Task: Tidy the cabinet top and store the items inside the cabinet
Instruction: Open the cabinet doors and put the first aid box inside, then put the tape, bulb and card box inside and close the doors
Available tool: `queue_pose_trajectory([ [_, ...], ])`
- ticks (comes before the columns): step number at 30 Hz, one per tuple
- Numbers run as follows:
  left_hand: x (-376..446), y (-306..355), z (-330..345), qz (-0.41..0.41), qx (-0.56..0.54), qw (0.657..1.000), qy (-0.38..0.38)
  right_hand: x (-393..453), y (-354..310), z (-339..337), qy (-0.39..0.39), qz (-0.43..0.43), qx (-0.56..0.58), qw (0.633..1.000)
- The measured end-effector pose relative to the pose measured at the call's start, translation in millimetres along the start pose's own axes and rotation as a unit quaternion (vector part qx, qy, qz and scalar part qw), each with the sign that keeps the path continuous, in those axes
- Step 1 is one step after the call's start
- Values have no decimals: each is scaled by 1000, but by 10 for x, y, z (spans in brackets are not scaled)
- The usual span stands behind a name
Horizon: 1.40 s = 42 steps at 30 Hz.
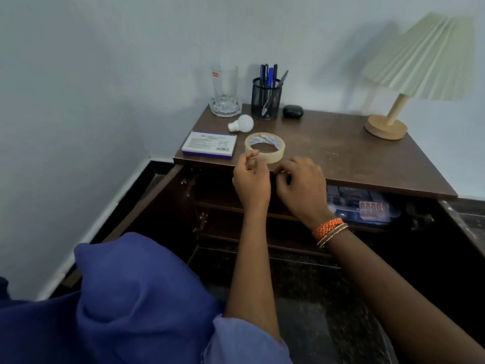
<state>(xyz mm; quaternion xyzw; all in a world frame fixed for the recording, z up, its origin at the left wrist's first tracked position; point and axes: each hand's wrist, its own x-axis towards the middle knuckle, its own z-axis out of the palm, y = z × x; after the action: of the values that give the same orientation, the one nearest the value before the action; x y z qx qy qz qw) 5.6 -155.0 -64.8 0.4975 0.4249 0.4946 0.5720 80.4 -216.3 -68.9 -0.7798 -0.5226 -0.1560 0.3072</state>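
Observation:
A beige tape roll [273, 156] lies flat at the front edge of the brown cabinet top [341, 153]. My left hand [250, 179] reaches up from below, and its thumb and forefinger pinch the roll's near-left rim. My right hand [301, 182], with orange bangles at the wrist, has its fingers curled against the front edge just right of the roll; whether they hold the roll is hidden. Behind the roll lie a white and blue box [208, 145] and a white bulb [241, 124]. A drinking glass [225, 90], a mesh pen holder [266, 98] and a black case [292, 111] stand at the back.
A pleated lamp [401, 101] stands at the back right of the top. Both cabinet doors hang open, the left door [147, 203] swung toward the wall. A clear plastic box [362, 206] sits on the upper shelf at the right. My blue-clad knee [136, 285] is at the lower left.

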Motion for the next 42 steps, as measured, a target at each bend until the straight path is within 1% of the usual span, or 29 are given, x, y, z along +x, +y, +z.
queue_pose_trajectory([
  [3,57,25,-148,-47,-98,994,25,239,-106,67,10,13,30,999],
  [6,117,26,-309,-88,-147,984,40,481,-154,151,2,32,35,999],
  [12,242,-13,-536,-106,-170,977,70,847,-304,330,-19,24,35,999],
  [17,291,-42,-598,-107,-189,974,68,1043,-556,502,-62,-25,31,997],
  [21,367,-44,-662,-108,-198,971,78,1199,-790,704,-143,-72,17,987],
  [23,410,-54,-700,-112,-203,968,91,1269,-870,810,-209,-81,11,975],
  [26,438,-73,-740,-122,-214,964,102,1390,-913,986,-318,-109,-24,941],
  [28,450,-86,-756,-126,-216,963,103,1467,-921,1061,-349,-123,-59,927],
  [32,457,-132,-765,-129,-213,964,94,1568,-905,1086,-385,-103,-66,915],
  [34,453,-134,-767,-129,-211,965,92,1601,-884,1073,-394,-103,-54,912],
  [37,456,-133,-771,-129,-213,964,90,1618,-891,1027,-376,-127,-37,917],
  [42,374,-120,-714,-120,-223,965,63,1506,-908,929,-335,-157,-65,927],
])
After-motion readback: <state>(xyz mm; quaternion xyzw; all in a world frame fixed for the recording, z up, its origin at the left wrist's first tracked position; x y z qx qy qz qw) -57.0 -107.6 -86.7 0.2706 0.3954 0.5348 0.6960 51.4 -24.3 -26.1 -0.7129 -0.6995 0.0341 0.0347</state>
